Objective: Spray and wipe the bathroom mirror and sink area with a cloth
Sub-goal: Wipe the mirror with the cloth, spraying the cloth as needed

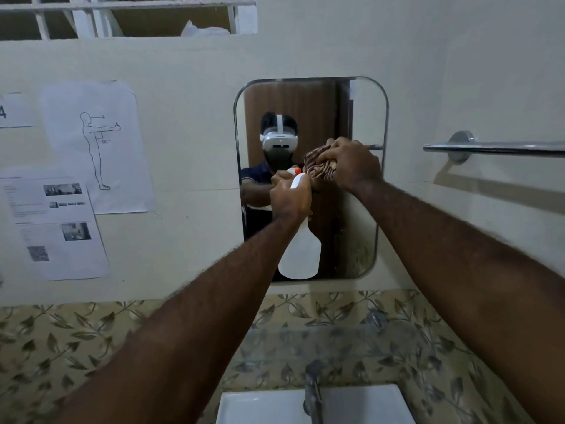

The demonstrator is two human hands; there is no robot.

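Nearest, at the bottom edge, the sink point(263, 408) is white, with a tap point(313, 390) rising at its middle. No cloth or foam lies on it, and nothing shows it wiped; I judge the sink area not yet begun. Behind it runs a leaf-patterned tile band point(91, 338), dry as far as can be told.

Farther in, both arms reach to the mirror point(360, 240). The left hand point(290, 200) is wrapped around the neck of a white bottle point(301, 255), fingers closed on it near the orange nozzle; whether the trigger is pressed cannot be told. The bottle hangs upright in front of the lower middle of the glass.

Just right of it and a little higher, the right hand point(351, 163) clutches a bunched striped cloth point(318, 166), fingers closed over it. The cloth sits at or against the glass near mid-height; contact cannot be confirmed.

The glass shows dull mottling at its lower right, so that part looks uncleaned. No droplets or streaks are clear elsewhere.

Judgement: the mirror stage is under way, early or midway. Remaining: the lower glass, then the sink and its surround.

Far right, a towel rail point(495, 146) stands bare. Far left, papers point(97, 142) hang on the wall.
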